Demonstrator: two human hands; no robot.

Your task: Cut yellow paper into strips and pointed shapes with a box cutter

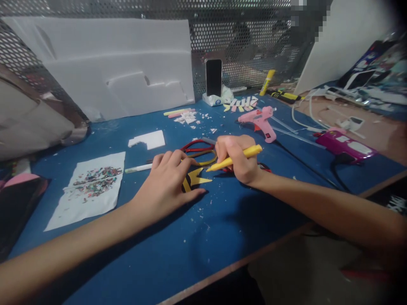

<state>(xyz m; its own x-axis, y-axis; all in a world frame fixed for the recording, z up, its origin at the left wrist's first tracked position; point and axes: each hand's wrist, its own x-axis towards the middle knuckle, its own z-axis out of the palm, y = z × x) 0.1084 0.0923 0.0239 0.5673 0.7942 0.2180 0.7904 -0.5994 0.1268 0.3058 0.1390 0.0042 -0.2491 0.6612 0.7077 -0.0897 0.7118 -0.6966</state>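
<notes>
Yellow cutout [194, 178], banded with black, lies on the blue table [203, 258] right in front of us, part of it tucked under our left hand [170, 171]. That hand is palm down and loosely spread, fingers bent over the piece and thumb reaching out along its near side, pinning it to the surface. Two pointed prongs poke out toward our right hand [245, 167], which is closed around a yellow marker [252, 151] in a writing grip. Look at the tip: it sits right by the upper prong, and whether it touches we cannot tell!

Just behind our hands we see red handles [197, 150], and beside our left fingers lies a white pen [140, 167]. Over on the left, a paper [119, 160] carries a scatter of glittery flakes [98, 182], with a white offcut [155, 140] farther back. Beyond our right hand sits a pink glue gun [265, 126], and farther right a purple tool [343, 146]. At the back, a phone [214, 77] stands upright before the metal mesh [210, 36], white scraps [187, 118] lie nearer us, and a big white sheet [117, 63] leans at the left.
</notes>
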